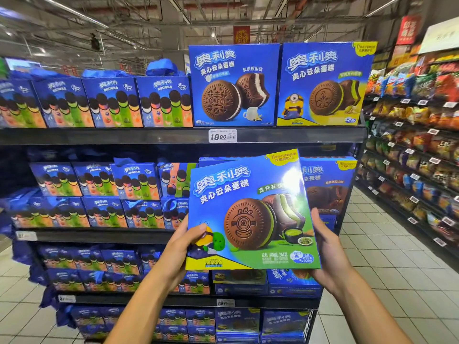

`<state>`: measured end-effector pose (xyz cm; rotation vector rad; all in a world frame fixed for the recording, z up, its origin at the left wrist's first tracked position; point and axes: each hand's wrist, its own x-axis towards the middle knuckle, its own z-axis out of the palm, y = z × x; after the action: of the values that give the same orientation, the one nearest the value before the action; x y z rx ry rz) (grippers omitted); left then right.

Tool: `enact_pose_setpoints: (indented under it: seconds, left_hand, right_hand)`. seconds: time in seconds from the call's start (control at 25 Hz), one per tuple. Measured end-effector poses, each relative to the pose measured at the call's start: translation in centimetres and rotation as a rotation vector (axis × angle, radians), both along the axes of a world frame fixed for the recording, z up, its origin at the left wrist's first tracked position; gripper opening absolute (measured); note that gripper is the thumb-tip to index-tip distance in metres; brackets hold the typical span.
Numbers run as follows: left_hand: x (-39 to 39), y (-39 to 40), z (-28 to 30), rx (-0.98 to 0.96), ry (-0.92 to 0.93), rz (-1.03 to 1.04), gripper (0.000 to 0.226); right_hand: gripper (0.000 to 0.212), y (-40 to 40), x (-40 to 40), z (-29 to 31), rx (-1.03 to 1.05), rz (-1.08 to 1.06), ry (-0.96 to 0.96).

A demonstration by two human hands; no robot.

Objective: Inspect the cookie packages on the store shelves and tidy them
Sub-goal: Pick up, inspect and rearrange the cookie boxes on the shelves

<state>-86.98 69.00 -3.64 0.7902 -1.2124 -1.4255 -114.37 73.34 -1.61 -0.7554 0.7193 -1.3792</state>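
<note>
A supermarket aisle under a bare steel ceiling, with a dark metal shelf unit (173, 135) filling the view and snack racks running off to its right. In front of that unit's second tier a green and blue cookie box (250, 209) is held up, face toward the camera and tipped slightly. The left hand (185, 244) grips its lower left edge with the thumb over the front. The right hand (323, 244) clasps the lower right edge, fingers hidden behind.

The wrapping looks glossy, so the box could slide out of a loose grip, I judge. Pushed back carelessly, it could also knock the brown-printed box (327, 187) standing just behind it on that tier.

On the unit's top tier, above the price tag (222, 136), two large boxes stand upright: one white-cream (233, 85), one yellow-green (323, 83). To their left sit rows of smaller gift boxes (111, 101), repeated on the tiers below. What the boxes hold cannot be seen; all appear sealed.
</note>
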Motion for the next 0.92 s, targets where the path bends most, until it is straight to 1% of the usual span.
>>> enact_pose_setpoints:
  seconds: [0.08,0.16,0.2,0.28,0.36,0.4,0.44,0.52,0.56,0.6,0.68,0.76,0.8,0.84,0.92]
  left_hand:
    - [-0.4,0.2,0.5,-0.04,-0.099,0.027,0.061]
    - [-0.9,0.4,1.1,-0.112,-0.26,0.088,0.073]
    - [-1.2,0.8,1.5,-0.138,-0.305,0.108,0.078]
    - [-2.1,1.8,2.6,-0.152,-0.304,0.071,0.089]
    - [-3.4,3.0,3.5,-0.098,-0.226,-0.046,0.104]
    - [-4.2,3.5,3.7,-0.097,-0.194,-0.101,0.105]
    - [-4.9,3.9,3.8,-0.107,-0.17,-0.125,0.099]
    - [-5.7,3.9,3.4,-0.091,-0.087,-0.069,0.079]
    - [-5.7,3.7,3.0,-0.064,-0.009,-0.039,0.07]
    - [-5.4,3.5,2.7,-0.029,0.074,-0.028,0.066]
    - [-4.3,2.9,1.8,0.043,0.242,-0.043,0.063]
    - [-2.7,2.2,0.6,0.105,0.38,-0.028,0.05]
    - [-2.1,1.9,0.1,0.118,0.425,-0.01,0.044]
    - [-1.6,1.8,-0.4,0.119,0.458,-0.003,0.044]
    - [-0.6,1.6,-1.2,0.129,0.533,-0.02,0.06]
  right_hand:
    - [0.056,0.2,0.3,0.3,-0.02,-0.025,0.048]
    - [0.053,0.5,0.9,0.7,-0.061,-0.093,0.14]
    - [0.05,0.7,1.4,1.0,-0.091,-0.142,0.202]
    - [0.042,1.3,2.7,1.7,-0.174,-0.251,0.353]
    - [0.033,1.9,4.3,2.3,-0.26,-0.341,0.52]
    - [0.035,2.2,5.0,2.5,-0.287,-0.363,0.61]
    - [0.043,2.4,5.7,2.6,-0.303,-0.373,0.711]
    - [0.062,2.6,6.4,2.5,-0.307,-0.39,0.927]
    - [0.069,2.6,6.6,2.3,-0.304,-0.392,1.001]
    - [0.069,2.7,6.7,2.1,-0.31,-0.371,1.033]
    - [0.053,2.6,6.5,1.9,-0.356,-0.28,0.969]
    - [0.036,1.8,5.8,1.3,-0.387,-0.218,0.871]
    - [0.035,1.2,5.1,0.8,-0.387,-0.224,0.853]
    - [0.039,0.6,4.4,0.3,-0.369,-0.25,0.858]
    - [0.047,-0.4,2.7,-0.5,-0.304,-0.332,0.855]
